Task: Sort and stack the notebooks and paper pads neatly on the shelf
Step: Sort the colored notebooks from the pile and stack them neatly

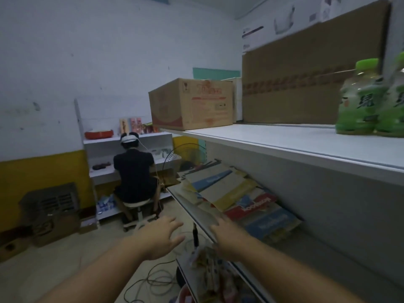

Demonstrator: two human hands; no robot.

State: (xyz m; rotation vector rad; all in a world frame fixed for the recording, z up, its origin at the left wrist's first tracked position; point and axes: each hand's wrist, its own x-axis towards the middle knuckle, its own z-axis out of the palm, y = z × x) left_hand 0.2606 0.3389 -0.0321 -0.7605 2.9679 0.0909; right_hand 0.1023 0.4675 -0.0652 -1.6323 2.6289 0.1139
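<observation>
Dim, blurred, wide-angle edge distortion

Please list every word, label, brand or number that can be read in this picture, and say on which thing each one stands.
"Notebook": on the red notebook, upside down and blurred, so this reading is only probable.
Too blurred to read: the white print on the blue notebooks.
Too blurred to read: the red print on the cardboard box.
Too blurred to read: the large characters on the green bottles.
</observation>
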